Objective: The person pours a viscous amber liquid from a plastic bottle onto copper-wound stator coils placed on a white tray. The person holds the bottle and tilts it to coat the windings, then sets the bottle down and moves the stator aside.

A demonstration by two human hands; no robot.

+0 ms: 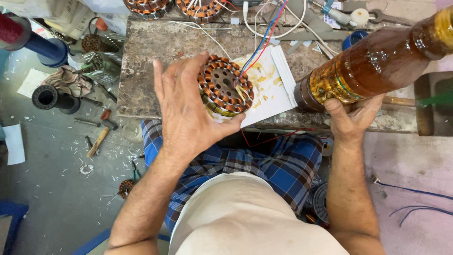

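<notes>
Copper-wound stator (225,86) in left hand (188,111); one amber bottle (377,61) in right hand (350,120).

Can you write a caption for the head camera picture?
Left hand grips a copper-wound stator; right hand tilts an amber bottle.

copper-orange stator (225,86), amber bottle (377,61), blue plaid cloth (264,165)

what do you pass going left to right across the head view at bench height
black tube → left hand → copper-wound stator → white paper → amber bottle, right hand beneath it
</notes>
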